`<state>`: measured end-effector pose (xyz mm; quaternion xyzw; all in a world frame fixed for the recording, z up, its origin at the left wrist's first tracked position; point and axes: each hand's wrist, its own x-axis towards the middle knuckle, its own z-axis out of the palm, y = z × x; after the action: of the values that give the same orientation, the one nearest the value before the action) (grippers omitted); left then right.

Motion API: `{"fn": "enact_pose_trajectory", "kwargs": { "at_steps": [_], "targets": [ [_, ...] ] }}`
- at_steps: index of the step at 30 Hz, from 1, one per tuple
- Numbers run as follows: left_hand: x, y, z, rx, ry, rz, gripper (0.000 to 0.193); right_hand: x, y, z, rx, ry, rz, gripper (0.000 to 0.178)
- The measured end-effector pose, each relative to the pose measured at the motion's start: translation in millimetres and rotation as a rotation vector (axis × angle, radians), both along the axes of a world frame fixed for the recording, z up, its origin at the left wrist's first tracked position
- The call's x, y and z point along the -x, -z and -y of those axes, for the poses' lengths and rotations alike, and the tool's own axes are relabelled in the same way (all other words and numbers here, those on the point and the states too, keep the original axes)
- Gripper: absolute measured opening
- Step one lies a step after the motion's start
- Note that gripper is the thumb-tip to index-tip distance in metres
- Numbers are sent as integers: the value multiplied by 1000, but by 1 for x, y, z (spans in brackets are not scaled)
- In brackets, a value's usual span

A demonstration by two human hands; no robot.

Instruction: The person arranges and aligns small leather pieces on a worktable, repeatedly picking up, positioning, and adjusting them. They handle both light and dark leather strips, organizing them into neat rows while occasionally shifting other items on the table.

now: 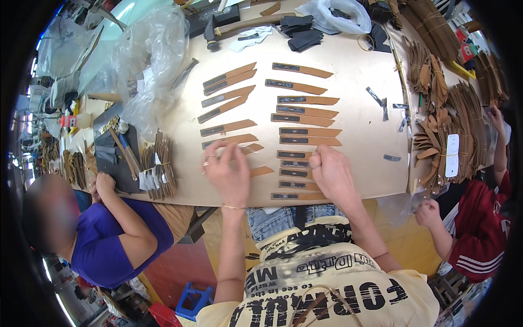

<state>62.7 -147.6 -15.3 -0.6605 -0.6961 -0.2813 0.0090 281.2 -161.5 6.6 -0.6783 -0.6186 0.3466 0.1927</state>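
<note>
Two hands work at the lower ends of two strip columns.

The left column of brown strips [227, 128] and the right column of brown strips [310, 132] lie mid-frame on the counter [359, 71]. The left hand [224, 170] is blurred, its fingers partly curled over the left column's lower strips; whether it grips one cannot be told. The right hand [332, 170] is closed beside the right column's lower strips, its contents hidden. A dragging wrist could skew neighbouring strips; the lowest right strip, near the counter's lower edge, seems likeliest to be knocked off. Room opens between the columns and rightward, toward the black scraps [385, 110].
</note>
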Motion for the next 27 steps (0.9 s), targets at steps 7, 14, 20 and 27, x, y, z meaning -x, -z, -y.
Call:
{"fn": "enact_pose_trajectory", "kwargs": {
  "at_steps": [7,14,20,27],
  "targets": [
    [-14,-36,18,-113,36,347,20,-2,-3,8,-47,166,-328,39],
    [-116,-36,50,-223,510,159,29,-31,2,24,162,183,-1113,51],
    [-121,-17,68,-211,591,28,23,-39,10,33,26,281,-991,45],
    [-82,-9,67,-121,486,92,20,-42,6,23,-93,499,-877,49]
  ]
}}
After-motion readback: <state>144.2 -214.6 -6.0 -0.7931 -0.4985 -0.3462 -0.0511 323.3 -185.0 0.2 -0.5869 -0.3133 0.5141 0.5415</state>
